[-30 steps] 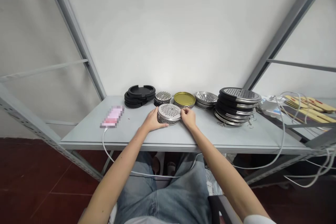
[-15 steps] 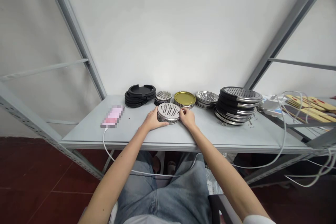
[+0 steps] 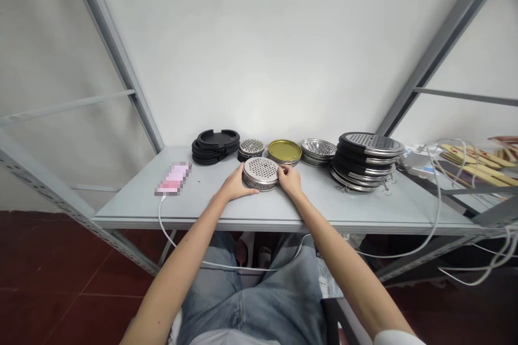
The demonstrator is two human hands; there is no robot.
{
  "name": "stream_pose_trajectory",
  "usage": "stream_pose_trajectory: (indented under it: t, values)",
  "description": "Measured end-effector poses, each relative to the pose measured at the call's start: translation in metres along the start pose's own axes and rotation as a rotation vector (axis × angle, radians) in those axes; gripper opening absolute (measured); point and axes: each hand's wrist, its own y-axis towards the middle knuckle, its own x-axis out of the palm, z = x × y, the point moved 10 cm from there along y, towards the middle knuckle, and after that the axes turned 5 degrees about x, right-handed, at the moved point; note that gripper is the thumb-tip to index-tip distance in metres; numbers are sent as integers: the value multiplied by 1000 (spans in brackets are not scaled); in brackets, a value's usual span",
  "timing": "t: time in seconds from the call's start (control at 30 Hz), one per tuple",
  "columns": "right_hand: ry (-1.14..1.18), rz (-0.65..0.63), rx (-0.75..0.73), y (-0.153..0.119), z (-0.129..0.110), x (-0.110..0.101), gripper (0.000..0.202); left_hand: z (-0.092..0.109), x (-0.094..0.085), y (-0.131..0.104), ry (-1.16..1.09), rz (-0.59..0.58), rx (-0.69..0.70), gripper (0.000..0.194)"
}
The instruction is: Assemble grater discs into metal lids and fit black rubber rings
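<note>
A round silver metal piece with a perforated top (image 3: 261,170) rests on the grey table in front of me. My left hand (image 3: 235,184) is wrapped round its left side, the thumb lying along the front rim. At its right edge, my right hand (image 3: 289,179) pinches the rim with curled fingers. Just behind it are a small stack of spiked or grater-like discs (image 3: 251,147), a stack of discs topped by a gold lid (image 3: 285,150), and a stack of silver perforated discs (image 3: 318,149).
Black round rings (image 3: 216,145) are piled at the back left. A tall stack of black-and-silver perforated discs (image 3: 366,161) stands on the right. A phone (image 3: 174,178) with a white cable (image 3: 162,218) lies to the left. Beyond the right post are yellow slats (image 3: 477,159).
Both hands stay at the round metal piece, with barely any shift. At the far right, a reddish, blurred object has come into view above the yellow slats.
</note>
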Motion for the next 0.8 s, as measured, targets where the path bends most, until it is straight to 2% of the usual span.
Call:
stream_pose_trajectory:
  t: [0.23,0.5,0.8]
  values:
    - [35,24,10,-2,-2,-4,40,5,2,-1,7,-29,46,108]
    - [30,23,-24,-2,-3,-4,40,10,0,1,28,-5,83,101]
    - [17,22,-50,-7,-10,-9,36,3,1,2,51,15,69,96]
